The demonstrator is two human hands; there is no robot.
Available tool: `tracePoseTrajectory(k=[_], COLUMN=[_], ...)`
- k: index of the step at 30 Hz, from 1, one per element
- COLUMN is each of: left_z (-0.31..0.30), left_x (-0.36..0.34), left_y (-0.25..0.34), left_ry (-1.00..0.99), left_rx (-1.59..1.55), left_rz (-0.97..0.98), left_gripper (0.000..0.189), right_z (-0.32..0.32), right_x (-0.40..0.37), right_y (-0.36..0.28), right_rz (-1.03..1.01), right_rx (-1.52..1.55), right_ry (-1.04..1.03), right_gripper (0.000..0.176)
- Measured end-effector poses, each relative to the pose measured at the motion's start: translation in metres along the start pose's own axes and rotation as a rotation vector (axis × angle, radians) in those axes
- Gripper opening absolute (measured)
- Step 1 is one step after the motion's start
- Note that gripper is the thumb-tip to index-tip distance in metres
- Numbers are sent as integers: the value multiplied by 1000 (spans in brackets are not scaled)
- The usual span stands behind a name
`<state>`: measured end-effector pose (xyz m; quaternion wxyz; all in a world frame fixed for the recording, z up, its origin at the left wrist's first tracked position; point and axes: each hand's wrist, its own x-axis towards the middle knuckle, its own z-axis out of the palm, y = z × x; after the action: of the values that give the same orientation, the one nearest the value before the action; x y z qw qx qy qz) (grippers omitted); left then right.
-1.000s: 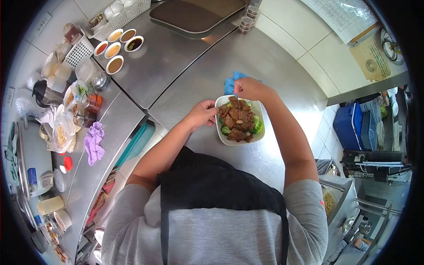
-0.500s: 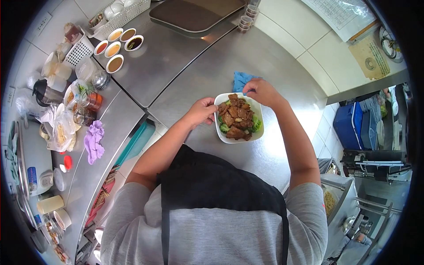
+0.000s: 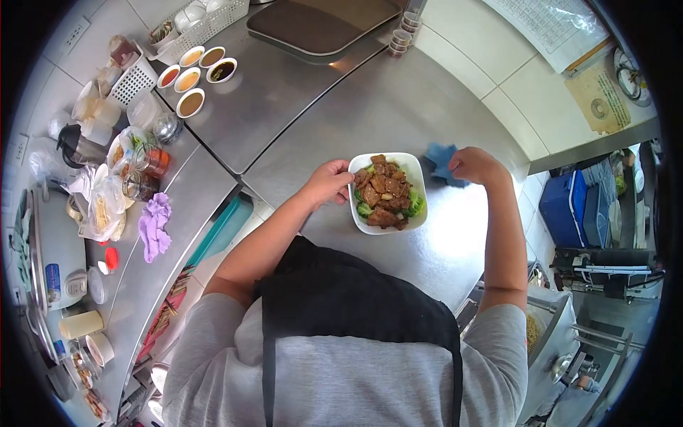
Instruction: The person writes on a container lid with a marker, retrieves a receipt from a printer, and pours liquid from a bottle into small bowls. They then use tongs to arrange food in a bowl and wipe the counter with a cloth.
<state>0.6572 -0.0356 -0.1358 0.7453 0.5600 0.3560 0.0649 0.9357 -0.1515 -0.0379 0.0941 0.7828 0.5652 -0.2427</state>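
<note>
A white square bowl [image 3: 361, 219] stands upright on the steel counter [image 3: 341, 260] in front of me. Slices of browned meat [image 3: 384, 191] lie in it, with green broccoli [image 3: 415, 202] showing around the edges. My left hand [image 3: 331, 182] pinches the bowl's left rim, thumb and fingers closed on it. To the right of the bowl, apart from it, my right hand [image 3: 475, 166] is closed on a blue cloth [image 3: 442, 159], which hangs out to the left of the fingers and looks slightly blurred.
Small sauce bowls [image 3: 190, 104] stand at the back left, near a brown tray [image 3: 320, 28]. Lidded cups [image 3: 403, 41] are stacked by the tiled wall. Jars, bags and a purple cloth [image 3: 154, 226] crowd the left counter. A blue cooler [image 3: 562, 203] sits at the right.
My right hand has moved right, away from the bowl's far rim, carrying the blue cloth with it. My left hand stays at the bowl's left rim.
</note>
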Motion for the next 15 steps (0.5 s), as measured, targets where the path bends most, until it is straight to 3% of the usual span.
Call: tracePoseTrajectory(k=[1, 4, 10, 13, 15], left_z=[0, -2, -6, -6, -6], left_x=[1, 6, 7, 9, 10], left_y=[1, 6, 12, 14, 12], left_ry=[-3, -20, -67, -85, -97], left_rx=[-23, -53, 111, 145, 152], left_rz=[-24, -80, -80, -72, -66], left_gripper=[26, 35, 46, 47, 47], right_z=[3, 26, 67, 54, 46], right_x=[0, 9, 46, 47, 57], right_y=[9, 14, 27, 5, -11], right_rz=[45, 263, 340, 82, -141], right_rx=[-5, 115, 61, 114, 249], right_ry=[11, 299, 348, 522, 534], right_gripper=[23, 27, 24, 20, 20])
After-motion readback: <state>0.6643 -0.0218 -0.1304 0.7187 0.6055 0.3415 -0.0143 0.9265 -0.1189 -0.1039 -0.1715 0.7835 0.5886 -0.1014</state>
